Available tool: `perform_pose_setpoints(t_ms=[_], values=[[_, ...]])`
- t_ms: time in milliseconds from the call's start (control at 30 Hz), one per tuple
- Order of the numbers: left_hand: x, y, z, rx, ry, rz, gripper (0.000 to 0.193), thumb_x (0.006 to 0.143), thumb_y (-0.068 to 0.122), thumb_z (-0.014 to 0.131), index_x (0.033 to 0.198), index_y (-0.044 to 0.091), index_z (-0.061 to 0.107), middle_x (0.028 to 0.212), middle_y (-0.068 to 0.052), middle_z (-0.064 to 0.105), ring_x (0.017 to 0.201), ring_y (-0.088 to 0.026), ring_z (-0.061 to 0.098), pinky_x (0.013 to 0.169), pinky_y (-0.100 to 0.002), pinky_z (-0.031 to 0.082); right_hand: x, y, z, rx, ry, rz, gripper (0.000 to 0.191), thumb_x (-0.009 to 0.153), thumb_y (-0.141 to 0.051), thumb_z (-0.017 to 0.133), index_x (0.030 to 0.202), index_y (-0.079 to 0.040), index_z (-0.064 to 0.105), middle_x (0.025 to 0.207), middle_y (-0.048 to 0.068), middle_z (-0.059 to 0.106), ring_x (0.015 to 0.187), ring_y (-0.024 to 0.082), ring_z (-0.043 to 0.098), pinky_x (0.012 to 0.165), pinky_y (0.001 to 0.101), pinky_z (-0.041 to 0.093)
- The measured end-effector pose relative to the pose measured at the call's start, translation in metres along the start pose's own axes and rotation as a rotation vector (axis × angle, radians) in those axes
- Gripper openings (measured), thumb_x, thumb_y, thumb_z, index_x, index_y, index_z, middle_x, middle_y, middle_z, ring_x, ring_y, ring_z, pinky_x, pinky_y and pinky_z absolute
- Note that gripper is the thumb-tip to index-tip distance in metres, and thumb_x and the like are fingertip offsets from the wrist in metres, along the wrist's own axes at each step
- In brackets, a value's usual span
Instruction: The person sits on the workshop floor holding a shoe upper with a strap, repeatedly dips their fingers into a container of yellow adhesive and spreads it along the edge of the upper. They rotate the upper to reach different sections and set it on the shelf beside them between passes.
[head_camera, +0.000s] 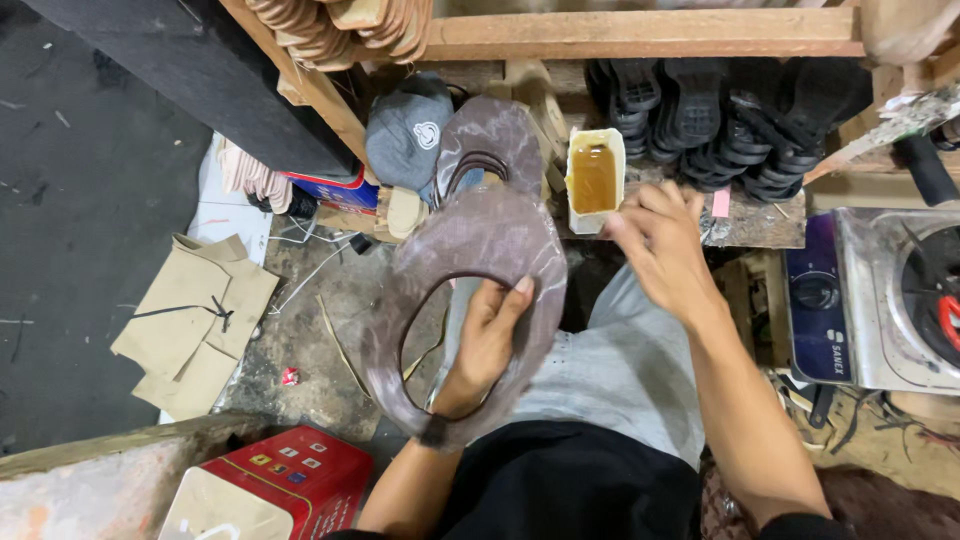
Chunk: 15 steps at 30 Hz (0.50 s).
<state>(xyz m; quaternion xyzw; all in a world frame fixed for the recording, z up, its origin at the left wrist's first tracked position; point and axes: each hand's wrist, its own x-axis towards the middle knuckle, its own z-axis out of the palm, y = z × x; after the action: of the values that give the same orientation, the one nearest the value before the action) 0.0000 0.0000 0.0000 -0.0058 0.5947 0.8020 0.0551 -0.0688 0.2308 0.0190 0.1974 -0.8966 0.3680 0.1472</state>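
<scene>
Left hand (487, 340) threaded up through the oval opening of a flat, mottled brown-purple leather piece cut like a shoe upper (480, 290), fingers curled over the inner edge and gripping it. Piece held tilted above the lap in pale grey trousers (625, 365), just below and left of the small white rectangular tub of amber glue (594, 178).

Right hand (660, 245) just beside that tub, at its lower right corner, fingers bent and loosely gathered, thumb and forefinger close together; impossible to tell whether anything is pinched between them, or whether the fingertips touch the tub.

Immediately left of the tub, a second brown leather upper (493, 140), leaning upright. Farther left of the tub, a grey cap (405, 135). Right of the tub, a row of black rubber shoe soles (730, 120) stacked on edge under a wooden beam (640, 30). Far right of the tub, a silver and purple box-shaped electric appliance with a dial (850, 300). Well below and left of the tub, folded tan paper patterns (195, 325) on the dark floor, and a red tin box (290, 480) near the bottom edge.
</scene>
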Motion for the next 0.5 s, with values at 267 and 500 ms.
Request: perform_pose_setpoints(t_ms=[267,500], values=[[0.003,-0.012,0.02,0.488,0.017,0.159,0.052,0.102,0.034,0.064,0.064,0.001,0.049,0.058,-0.001,0.041,0.058,-0.008,0.04,0.052,-0.035,0.034,-0.047,-0.034,-0.008,0.493,0.074,-0.072,0.095,0.108,-0.071,0.012,0.128,0.002,0.07,0.097,0.012,0.065,0.098,0.025,0.054,0.1,0.04,0.037],[0.002,0.005,0.017,0.437,0.045,0.099,0.052,0.104,0.034,0.062,0.065,0.002,0.05,0.059,0.003,0.038,0.059,-0.006,0.037,0.05,-0.031,0.031,-0.053,-0.032,0.004,0.435,0.178,-0.179,0.091,0.11,-0.065,0.009,0.113,-0.006,0.077,0.093,0.009,0.065,0.103,0.026,0.054,0.111,0.0444,0.035]])
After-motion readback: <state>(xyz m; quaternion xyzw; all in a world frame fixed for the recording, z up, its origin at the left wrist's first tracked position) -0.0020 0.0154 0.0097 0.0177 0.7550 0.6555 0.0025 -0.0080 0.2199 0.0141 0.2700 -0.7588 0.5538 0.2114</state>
